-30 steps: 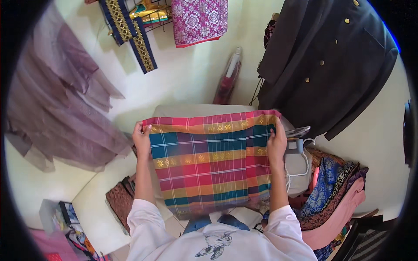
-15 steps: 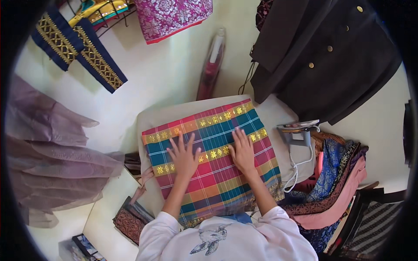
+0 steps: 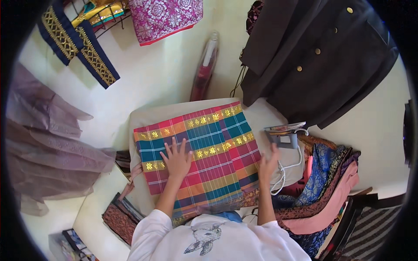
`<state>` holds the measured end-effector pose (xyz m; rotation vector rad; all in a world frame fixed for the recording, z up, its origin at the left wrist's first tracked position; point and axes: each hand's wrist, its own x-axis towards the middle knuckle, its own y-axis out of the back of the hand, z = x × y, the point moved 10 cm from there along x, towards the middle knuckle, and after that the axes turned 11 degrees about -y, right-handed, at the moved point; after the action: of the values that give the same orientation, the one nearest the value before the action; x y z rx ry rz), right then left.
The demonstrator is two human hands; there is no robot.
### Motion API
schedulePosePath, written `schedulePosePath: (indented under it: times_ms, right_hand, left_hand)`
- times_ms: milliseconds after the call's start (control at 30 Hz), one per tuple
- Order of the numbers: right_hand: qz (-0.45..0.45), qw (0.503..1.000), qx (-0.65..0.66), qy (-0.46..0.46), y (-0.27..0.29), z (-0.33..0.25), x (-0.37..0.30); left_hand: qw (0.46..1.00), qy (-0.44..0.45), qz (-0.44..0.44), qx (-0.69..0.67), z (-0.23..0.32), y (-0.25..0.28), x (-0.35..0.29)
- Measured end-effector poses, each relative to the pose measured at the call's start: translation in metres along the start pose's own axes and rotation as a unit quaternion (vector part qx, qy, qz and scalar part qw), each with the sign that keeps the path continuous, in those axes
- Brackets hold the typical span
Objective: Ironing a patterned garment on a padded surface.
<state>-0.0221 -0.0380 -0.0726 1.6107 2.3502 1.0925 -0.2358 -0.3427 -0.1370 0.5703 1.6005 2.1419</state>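
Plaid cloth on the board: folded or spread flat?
Spread flat. The plaid cloth lies smooth across the ironing board, left hand pressed open on it; near edge hangs over the board. Layering underneath: cannot tell.

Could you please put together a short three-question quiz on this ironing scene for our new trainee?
1. True or false: the left hand lies flat, fingers spread, on the red, teal and orange checked cloth with gold motifs.
2. Which thing is the right hand nearest to?
A. the grey electric iron
B. the dark buttoned coat
C. the pink patterned fabric
3. Fill in: the checked cloth lies on a pale padded ______.

Key: 1 true; 2 A; 3 board. The right hand is at the cloth's right edge, just short of the iron; whether it touches the iron cannot be told.
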Motion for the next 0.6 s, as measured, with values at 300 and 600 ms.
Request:
schedulePosePath:
  times_ms: [300, 600]
  right_hand:
    - [0.159, 0.951, 0.148, -0.218, 0.065, 0.071, 0.050]
    - [-0.044, 0.941, 0.304, -0.139, 0.030, 0.050, 0.111]
  left_hand:
    - [0.997, -0.074, -0.025, -0.001, 0.114, -0.012, -0.053]
    - [0.998, -0.067, 0.001, 0.005, 0.119, -0.006, -0.051]
